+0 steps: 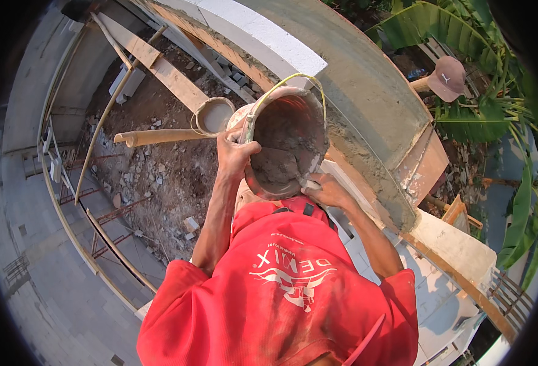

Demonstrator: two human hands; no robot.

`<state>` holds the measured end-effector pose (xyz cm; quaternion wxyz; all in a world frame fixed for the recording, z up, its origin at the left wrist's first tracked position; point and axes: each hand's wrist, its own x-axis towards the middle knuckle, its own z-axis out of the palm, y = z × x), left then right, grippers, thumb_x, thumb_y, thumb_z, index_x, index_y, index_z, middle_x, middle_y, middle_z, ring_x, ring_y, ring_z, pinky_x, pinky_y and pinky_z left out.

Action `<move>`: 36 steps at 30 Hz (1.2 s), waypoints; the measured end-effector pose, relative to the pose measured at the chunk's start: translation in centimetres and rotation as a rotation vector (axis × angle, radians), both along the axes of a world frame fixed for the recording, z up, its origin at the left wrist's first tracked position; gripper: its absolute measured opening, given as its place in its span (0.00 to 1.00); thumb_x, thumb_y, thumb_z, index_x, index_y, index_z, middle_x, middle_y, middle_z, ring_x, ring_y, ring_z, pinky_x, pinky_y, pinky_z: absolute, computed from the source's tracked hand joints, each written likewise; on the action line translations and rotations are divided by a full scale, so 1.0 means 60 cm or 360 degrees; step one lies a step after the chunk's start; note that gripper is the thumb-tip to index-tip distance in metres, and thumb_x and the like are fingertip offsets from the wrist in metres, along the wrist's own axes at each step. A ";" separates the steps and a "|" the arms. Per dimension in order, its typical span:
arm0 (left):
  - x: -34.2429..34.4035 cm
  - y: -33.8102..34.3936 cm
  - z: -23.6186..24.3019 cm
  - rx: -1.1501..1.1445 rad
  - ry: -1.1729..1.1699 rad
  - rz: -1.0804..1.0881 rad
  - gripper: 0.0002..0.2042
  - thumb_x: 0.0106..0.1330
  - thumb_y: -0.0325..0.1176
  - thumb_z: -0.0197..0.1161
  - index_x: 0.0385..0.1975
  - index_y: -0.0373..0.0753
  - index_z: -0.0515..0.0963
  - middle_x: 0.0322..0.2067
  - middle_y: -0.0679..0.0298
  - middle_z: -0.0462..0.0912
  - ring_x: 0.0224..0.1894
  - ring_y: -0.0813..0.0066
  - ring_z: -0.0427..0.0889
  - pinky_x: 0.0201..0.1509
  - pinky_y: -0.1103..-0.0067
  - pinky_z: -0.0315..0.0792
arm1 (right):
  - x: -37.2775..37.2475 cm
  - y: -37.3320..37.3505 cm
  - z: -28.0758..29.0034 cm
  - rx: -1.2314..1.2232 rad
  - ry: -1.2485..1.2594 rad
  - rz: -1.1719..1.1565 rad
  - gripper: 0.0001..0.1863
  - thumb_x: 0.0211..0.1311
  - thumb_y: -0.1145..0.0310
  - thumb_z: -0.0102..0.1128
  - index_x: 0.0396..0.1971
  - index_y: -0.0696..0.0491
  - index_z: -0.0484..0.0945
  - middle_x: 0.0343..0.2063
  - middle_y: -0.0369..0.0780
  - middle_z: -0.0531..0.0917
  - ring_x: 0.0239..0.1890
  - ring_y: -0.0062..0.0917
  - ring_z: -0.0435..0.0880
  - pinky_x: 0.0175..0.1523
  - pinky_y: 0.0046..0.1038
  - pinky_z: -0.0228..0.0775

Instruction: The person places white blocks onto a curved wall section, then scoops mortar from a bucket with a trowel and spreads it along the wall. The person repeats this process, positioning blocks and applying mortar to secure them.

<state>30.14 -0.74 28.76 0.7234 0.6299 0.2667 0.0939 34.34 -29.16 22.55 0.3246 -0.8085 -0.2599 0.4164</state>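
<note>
A bucket (240, 116) with a thin yellow-green handle is tilted in front of my body, its mouth facing me. Wet grey mortar (284, 131) coats its inside. My left hand (235, 151) is closed over the bucket's left rim, thumb on the inner side. At the lower right rim, my right hand (325, 188) is closed round the handle end of what looks like a trowel (288, 160). Mortar covers its blade inside the bucket, so the outline is partly hidden.
A freshly mortared ledge (348, 67) runs along the right, beside a white block (263, 36). A second small bucket (215, 116) stands by a wooden plank (180, 85) and pole. Rubble ground (177, 165) lies far below. A cap (447, 79) sits beyond the ledge.
</note>
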 end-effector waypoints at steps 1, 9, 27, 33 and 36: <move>-0.002 0.003 -0.007 -0.0015 0.0154 -0.0018 0.04 0.41 0.18 0.62 0.17 0.31 0.74 0.43 0.67 0.82 0.26 0.90 0.66 0.27 0.84 0.57 | -0.004 0.000 -0.003 0.0046 0.0110 -0.0017 0.27 0.62 0.53 0.65 0.55 0.56 0.81 0.48 0.55 0.85 0.50 0.52 0.85 0.57 0.44 0.74; -0.016 0.020 -0.006 0.0026 0.0184 0.0009 0.05 0.42 0.19 0.64 0.18 0.35 0.75 0.24 0.73 0.78 0.19 0.90 0.65 0.23 0.85 0.57 | -0.048 0.001 0.033 -0.0102 -0.0951 -0.0182 0.22 0.57 0.59 0.69 0.49 0.56 0.84 0.41 0.50 0.86 0.44 0.48 0.86 0.47 0.43 0.78; 0.018 0.020 -0.002 0.0005 0.0052 -0.0017 0.07 0.43 0.19 0.64 0.15 0.38 0.72 0.19 0.78 0.71 0.18 0.89 0.62 0.21 0.83 0.53 | 0.014 0.015 0.013 -0.0151 -0.0064 -0.0116 0.24 0.58 0.56 0.67 0.49 0.57 0.82 0.44 0.55 0.86 0.49 0.54 0.83 0.56 0.47 0.74; 0.001 0.024 0.005 -0.0074 0.0069 0.0026 0.07 0.43 0.17 0.63 0.15 0.37 0.73 0.21 0.79 0.74 0.18 0.91 0.63 0.21 0.86 0.53 | -0.024 -0.016 0.045 -0.0096 -0.1262 -0.0027 0.16 0.55 0.66 0.69 0.45 0.53 0.85 0.32 0.45 0.83 0.35 0.40 0.87 0.36 0.39 0.76; 0.005 0.011 0.027 0.0021 0.0171 -0.0027 0.09 0.43 0.19 0.64 0.13 0.39 0.72 0.18 0.78 0.72 0.17 0.91 0.63 0.20 0.86 0.53 | -0.019 -0.009 0.073 -0.0131 -0.0881 -0.0260 0.16 0.58 0.63 0.67 0.45 0.55 0.85 0.36 0.46 0.85 0.39 0.43 0.86 0.41 0.41 0.77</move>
